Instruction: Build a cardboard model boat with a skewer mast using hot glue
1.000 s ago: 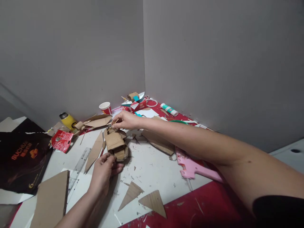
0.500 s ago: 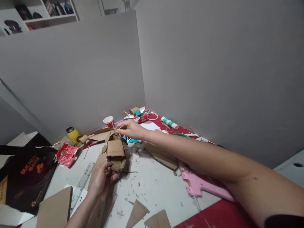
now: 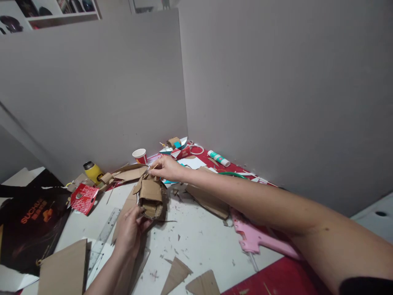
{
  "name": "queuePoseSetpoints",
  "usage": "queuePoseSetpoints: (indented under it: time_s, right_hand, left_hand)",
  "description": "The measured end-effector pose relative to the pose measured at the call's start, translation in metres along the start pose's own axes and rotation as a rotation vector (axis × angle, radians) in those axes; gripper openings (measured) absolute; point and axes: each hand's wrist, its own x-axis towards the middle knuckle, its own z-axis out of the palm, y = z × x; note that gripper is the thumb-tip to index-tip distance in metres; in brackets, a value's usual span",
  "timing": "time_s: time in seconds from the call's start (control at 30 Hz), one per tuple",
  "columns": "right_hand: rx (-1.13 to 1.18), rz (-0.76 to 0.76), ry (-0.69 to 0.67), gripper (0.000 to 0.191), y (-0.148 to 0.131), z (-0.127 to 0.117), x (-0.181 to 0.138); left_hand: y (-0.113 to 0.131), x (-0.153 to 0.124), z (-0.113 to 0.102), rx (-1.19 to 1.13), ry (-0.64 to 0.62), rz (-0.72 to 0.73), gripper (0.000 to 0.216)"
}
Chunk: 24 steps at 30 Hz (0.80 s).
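My left hand [image 3: 131, 229] is closed on the near end of a small cardboard boat-like model [image 3: 150, 189], with the thumb on its side and fingers underneath. A bent cardboard piece forms a raised cover across the model's middle, and a hollow shows in front of it. Reaching across to the model's far end, my right hand [image 3: 167, 168] pinches a short, thin tan stick [image 3: 155, 166]. The fingertips touch or nearly touch that end; the exact contact is too small to make out.
A pink glue gun [image 3: 264, 239] lies at right, near cardboard scraps [image 3: 176, 273]. Left are a clear ruler [image 3: 106, 233], a cardboard sheet [image 3: 64, 266] and a black box [image 3: 33, 225]. Behind stand a yellow bottle [image 3: 93, 173] and paper cup [image 3: 140, 156], before grey partitions [image 3: 92, 94].
The cardboard model has tilted, its near end now foreshortened and the hollow under the cover showing more. My hands keep their grips, the right a little lower. The view has shifted slightly.
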Motion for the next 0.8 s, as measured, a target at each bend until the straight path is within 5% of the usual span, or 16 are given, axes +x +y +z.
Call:
queuePoseSetpoints:
  time_s: [0.5,0.8]
  right_hand:
    - [-0.101,-0.072,0.02,0.009,0.0033,-0.0009,0.0056]
    - [-0.112,-0.096,-0.009,0.005,-0.0039,0.0009,0.0033]
  left_hand:
    - [0.001,-0.0025,0.0002,0.041,-0.085,0.016,0.025]
    - [0.0002,-0.0098,0.0087,0.119,-0.044,0.153,0.036]
